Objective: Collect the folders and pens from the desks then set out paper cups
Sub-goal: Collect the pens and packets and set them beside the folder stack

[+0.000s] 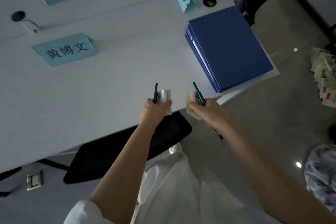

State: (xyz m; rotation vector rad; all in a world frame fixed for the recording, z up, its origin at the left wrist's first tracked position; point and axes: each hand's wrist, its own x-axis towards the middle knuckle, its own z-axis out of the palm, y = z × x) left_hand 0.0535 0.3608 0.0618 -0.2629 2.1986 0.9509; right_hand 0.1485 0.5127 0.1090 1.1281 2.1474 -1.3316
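Blue plastic folders (230, 49), stacked flat at the white desk's (109, 82) far right corner, lie just ahead of and to the right of the right-hand fingers, apart from them, untouched. Left hand (154, 110) has fingers curled round a dark slim pen (155, 92) plus a small pastel sticky-note pad (166, 96); right hand (203, 109) likewise grips a second dark pen (198, 92) and another pastel note pad (190, 99). Both hands full, hovering over the desk's near edge.

Risks, as I judge them: reaching for the folder stack with fingers already occupied could let a pen or pad slip to the floor; the stack overhangs the desk corner slightly, so a nudge may tip it off; loose sheets inside could slide out if lifted one-handed. Paper cups not in view. Light-blue folded name cards (67, 50) sit well left of the left fingers.
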